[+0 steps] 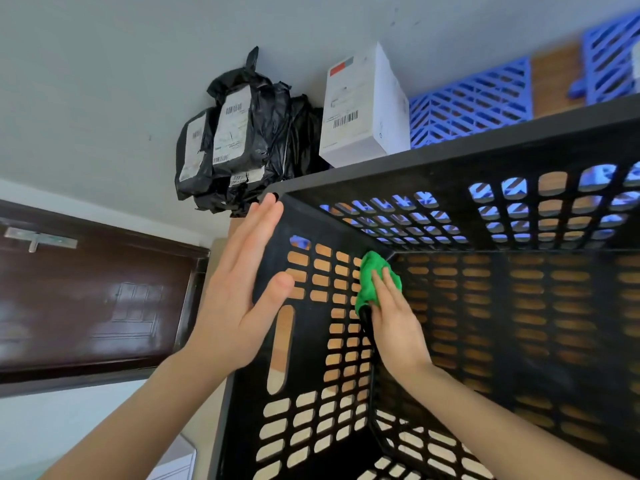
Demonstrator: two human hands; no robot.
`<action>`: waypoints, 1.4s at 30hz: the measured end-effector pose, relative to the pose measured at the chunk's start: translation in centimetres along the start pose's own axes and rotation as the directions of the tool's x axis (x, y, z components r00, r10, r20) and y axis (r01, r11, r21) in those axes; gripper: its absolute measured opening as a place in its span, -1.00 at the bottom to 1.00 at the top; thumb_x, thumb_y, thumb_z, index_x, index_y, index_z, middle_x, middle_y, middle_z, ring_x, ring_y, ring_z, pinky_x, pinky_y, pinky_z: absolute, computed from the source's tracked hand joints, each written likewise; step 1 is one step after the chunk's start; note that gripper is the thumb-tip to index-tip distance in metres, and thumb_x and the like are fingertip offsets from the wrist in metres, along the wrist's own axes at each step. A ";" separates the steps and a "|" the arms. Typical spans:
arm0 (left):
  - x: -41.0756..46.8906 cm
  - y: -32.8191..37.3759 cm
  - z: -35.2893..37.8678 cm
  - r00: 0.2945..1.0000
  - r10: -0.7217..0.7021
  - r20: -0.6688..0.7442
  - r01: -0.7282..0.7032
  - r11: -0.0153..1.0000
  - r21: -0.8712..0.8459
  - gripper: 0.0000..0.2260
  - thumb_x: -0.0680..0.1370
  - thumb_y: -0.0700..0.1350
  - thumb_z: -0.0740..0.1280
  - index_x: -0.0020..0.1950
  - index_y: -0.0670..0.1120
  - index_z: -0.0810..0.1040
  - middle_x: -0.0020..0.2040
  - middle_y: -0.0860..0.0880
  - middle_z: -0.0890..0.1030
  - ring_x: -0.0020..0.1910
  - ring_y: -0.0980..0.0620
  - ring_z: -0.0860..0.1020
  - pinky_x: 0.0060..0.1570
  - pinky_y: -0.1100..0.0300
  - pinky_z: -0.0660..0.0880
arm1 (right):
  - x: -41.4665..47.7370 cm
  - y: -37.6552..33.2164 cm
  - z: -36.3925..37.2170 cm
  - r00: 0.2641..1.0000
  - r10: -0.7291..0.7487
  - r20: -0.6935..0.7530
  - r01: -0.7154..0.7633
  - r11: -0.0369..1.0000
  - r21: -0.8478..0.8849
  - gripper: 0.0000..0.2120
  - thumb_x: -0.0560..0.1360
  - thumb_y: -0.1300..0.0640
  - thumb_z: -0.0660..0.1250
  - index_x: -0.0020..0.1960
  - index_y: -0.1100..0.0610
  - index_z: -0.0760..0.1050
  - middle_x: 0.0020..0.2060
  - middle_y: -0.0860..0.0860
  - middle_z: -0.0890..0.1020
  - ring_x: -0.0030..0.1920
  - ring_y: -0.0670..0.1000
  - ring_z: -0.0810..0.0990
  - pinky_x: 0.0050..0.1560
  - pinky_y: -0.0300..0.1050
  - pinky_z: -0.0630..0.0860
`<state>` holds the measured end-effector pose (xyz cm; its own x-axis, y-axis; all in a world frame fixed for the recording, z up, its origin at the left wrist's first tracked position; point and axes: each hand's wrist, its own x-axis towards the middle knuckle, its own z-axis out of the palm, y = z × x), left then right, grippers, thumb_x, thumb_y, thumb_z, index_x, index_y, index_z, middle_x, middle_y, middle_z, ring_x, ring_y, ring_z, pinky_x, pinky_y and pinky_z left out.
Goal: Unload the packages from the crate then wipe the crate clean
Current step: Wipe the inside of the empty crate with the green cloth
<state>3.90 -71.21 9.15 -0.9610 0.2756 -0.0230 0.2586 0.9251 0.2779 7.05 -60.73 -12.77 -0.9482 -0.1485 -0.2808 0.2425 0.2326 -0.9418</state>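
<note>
Right hand (398, 327), cloth (372, 271) against crate (485, 157) corner

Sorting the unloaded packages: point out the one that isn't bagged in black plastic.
The white box, standing beyond the crate rim, to the right of the others. It alone is rigid and white; the black bags are soft plastic.
</note>
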 end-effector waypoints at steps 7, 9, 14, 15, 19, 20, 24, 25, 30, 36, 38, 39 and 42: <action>-0.1 -0.1 -0.1 1.000 0.014 0.006 -0.014 0.999 -0.029 -0.31 0.60 0.30 0.03 0.59 -0.12 0.07 0.59 0.02 0.13 0.57 0.06 0.06 0.53 0.06 0.07 | -3.1 -9.4 -1.7 0.983 -0.142 -0.119 0.167 0.955 0.246 -0.50 0.63 0.21 0.13 0.49 -0.14 0.16 0.37 -0.16 0.41 0.30 -0.25 0.38 0.33 -0.40 0.25; 0.0 -0.1 -0.1 1.000 0.024 -0.004 -0.025 0.998 -0.050 -0.29 0.60 0.30 0.02 0.58 -0.16 0.08 0.59 0.00 0.14 0.57 0.03 0.07 0.53 0.01 0.08 | -4.9 -11.4 -1.9 0.916 -0.392 -0.083 0.400 0.878 0.263 -0.45 0.59 0.22 0.15 0.48 -0.17 0.09 0.42 -0.32 0.20 0.45 -0.30 0.12 0.43 -0.41 0.04; 0.0 0.1 0.0 1.000 0.025 -0.005 -0.025 0.998 -0.056 -0.29 0.60 0.29 0.02 0.58 -0.18 0.08 0.59 -0.03 0.15 0.57 0.01 0.10 0.52 -0.07 0.10 | -4.2 -7.8 -0.1 0.796 -0.603 -0.057 0.605 0.795 0.040 -0.43 0.53 0.20 0.12 0.52 0.04 0.12 0.53 0.01 0.16 0.54 0.04 0.07 0.47 0.04 0.14; -0.1 0.0 0.0 1.000 0.025 -0.002 -0.025 0.999 -0.046 -0.28 0.60 0.30 0.02 0.58 -0.17 0.07 0.59 -0.02 0.14 0.57 0.02 0.08 0.52 -0.03 0.09 | -3.8 -6.4 0.0 0.808 -0.588 -0.040 0.589 0.808 0.022 -0.41 0.52 0.25 0.14 0.52 0.04 0.12 0.54 0.01 0.13 0.54 0.05 0.07 0.46 0.06 0.15; -0.1 0.0 0.1 1.000 0.003 -0.005 -0.003 1.000 -0.014 -0.30 0.60 0.31 0.01 0.59 -0.12 0.07 0.59 0.01 0.13 0.57 0.07 0.06 0.52 0.06 0.07 | -2.4 -1.1 0.6 0.949 -0.313 -0.035 0.314 0.949 0.032 -0.37 0.54 0.33 0.17 0.51 -0.07 0.11 0.53 -0.11 0.05 0.51 -0.08 0.14 0.47 -0.04 0.23; -0.1 0.0 0.1 1.000 -0.004 -0.007 0.004 1.000 -0.011 -0.31 0.60 0.31 0.00 0.59 -0.11 0.08 0.59 0.02 0.13 0.57 0.08 0.06 0.52 0.06 0.07 | -2.2 -0.2 0.7 0.978 -0.207 -0.013 0.207 0.978 -0.003 -0.37 0.56 0.33 0.18 0.51 -0.06 0.07 0.52 -0.11 -0.01 0.50 -0.07 0.18 0.45 -0.05 0.26; -0.1 0.0 0.1 1.000 -0.015 -0.007 0.015 1.000 -0.011 -0.32 0.59 0.32 -0.01 0.59 -0.07 0.08 0.59 0.06 0.13 0.57 0.12 0.04 0.53 0.07 0.06 | -1.5 0.4 0.4 1.000 -0.027 0.003 0.028 0.999 -0.043 -0.41 0.59 0.31 0.18 0.55 0.04 0.07 0.54 0.01 0.04 0.46 0.03 0.28 0.37 -0.22 0.22; -0.1 0.0 0.1 1.000 -0.019 -0.004 0.019 1.000 -0.012 -0.31 0.59 0.33 -0.01 0.59 -0.07 0.08 0.59 0.06 0.13 0.57 0.12 0.04 0.53 0.10 0.05 | -1.5 -0.7 0.3 1.000 -0.009 -0.017 0.009 1.000 0.026 -0.44 0.59 0.32 0.16 0.53 0.05 0.12 0.53 0.03 0.13 0.46 0.02 0.29 0.39 -0.22 0.17; -0.3 0.0 -0.1 1.000 -0.010 -0.017 0.010 1.000 -0.010 -0.33 0.61 0.30 0.00 0.59 -0.09 0.09 0.58 0.06 0.15 0.57 0.11 0.04 0.53 0.15 0.05 | -4.3 -7.7 -1.2 0.960 -0.267 -0.078 0.278 0.933 0.230 -0.51 0.58 0.28 0.13 0.48 0.00 0.26 0.49 -0.12 0.22 0.50 -0.17 0.12 0.51 -0.13 0.11; -0.2 -0.1 0.1 0.999 -0.013 -0.035 0.012 0.999 -0.037 -0.39 0.62 0.19 0.07 0.58 -0.11 0.12 0.57 0.04 0.19 0.57 0.10 0.07 0.53 0.09 0.08 | -7.1 -8.9 -0.2 0.763 -0.644 -0.053 0.646 0.762 0.047 -0.41 0.52 0.33 0.19 0.51 0.12 0.16 0.51 0.02 0.22 0.53 0.04 0.10 0.50 -0.09 0.13; -0.2 -0.1 0.0 0.999 -0.004 -0.031 0.003 0.999 -0.035 -0.36 0.62 0.24 0.04 0.58 -0.12 0.11 0.58 0.03 0.18 0.57 0.09 0.07 0.53 0.11 0.07 | -6.3 -6.8 0.6 0.759 -0.650 -0.039 0.648 0.760 -0.050 -0.32 0.49 0.41 0.28 0.52 0.08 0.14 0.53 0.06 0.17 0.54 0.09 0.08 0.45 0.00 0.22; -0.2 -0.2 0.0 1.000 -0.003 -0.029 0.002 0.999 -0.035 -0.35 0.62 0.25 0.03 0.58 -0.12 0.10 0.58 0.03 0.17 0.57 0.09 0.07 0.53 0.11 0.07 | -5.9 -5.7 0.8 0.761 -0.648 -0.032 0.646 0.761 -0.061 -0.26 0.46 0.45 0.30 0.52 0.08 0.11 0.53 0.08 0.17 0.53 0.10 0.09 0.42 0.02 0.23; -0.1 -0.3 0.1 1.000 -0.007 -0.028 0.006 1.000 -0.023 -0.36 0.62 0.25 0.02 0.59 -0.11 0.10 0.58 0.04 0.17 0.57 0.10 0.07 0.52 0.08 0.08 | -5.1 -2.7 1.4 0.808 -0.589 -0.009 0.584 0.804 -0.113 -0.18 0.39 0.50 0.36 0.51 0.12 0.11 0.51 0.14 0.20 0.50 0.13 0.20 0.41 0.01 0.24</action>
<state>3.97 -71.47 8.98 -0.9651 0.2620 0.0020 0.2505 0.9204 0.3002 11.56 -61.98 -9.03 -0.9109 -0.2484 0.3294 -0.3823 0.2084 -0.9002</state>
